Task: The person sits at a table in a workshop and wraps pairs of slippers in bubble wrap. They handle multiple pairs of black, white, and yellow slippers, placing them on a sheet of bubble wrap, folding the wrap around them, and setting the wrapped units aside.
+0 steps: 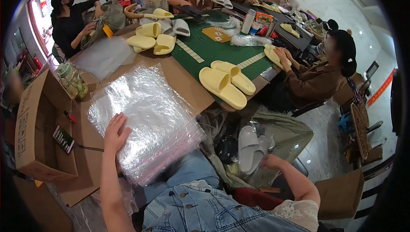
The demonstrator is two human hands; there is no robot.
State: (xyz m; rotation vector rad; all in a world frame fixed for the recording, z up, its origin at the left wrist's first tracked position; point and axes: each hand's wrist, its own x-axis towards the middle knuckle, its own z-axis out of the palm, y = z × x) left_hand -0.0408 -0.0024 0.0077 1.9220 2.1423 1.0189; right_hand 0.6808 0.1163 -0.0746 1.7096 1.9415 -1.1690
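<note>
My left hand (116,133) lies flat with fingers spread on a thick stack of clear plastic bags (143,116) with pinkish edges at the near side of the table. Low on the right, my right hand (273,162) is closed, its fingertips at the edge of a pair of grey slippers (248,146). The slippers seem to be in clear plastic, over the mouth of an olive woven sack (288,131). What the fingers pinch is too small to make out. Ahead of the stack, two pale yellow slippers (222,84) rest side by side at the table's edge.
On the left stand an open cardboard box (36,125), a phone (64,139) and a glass jar (71,80). More yellow slippers (149,39) lie near a green mat (205,39). A person (316,76) at right handles a yellow slipper. Other people sit around the far side.
</note>
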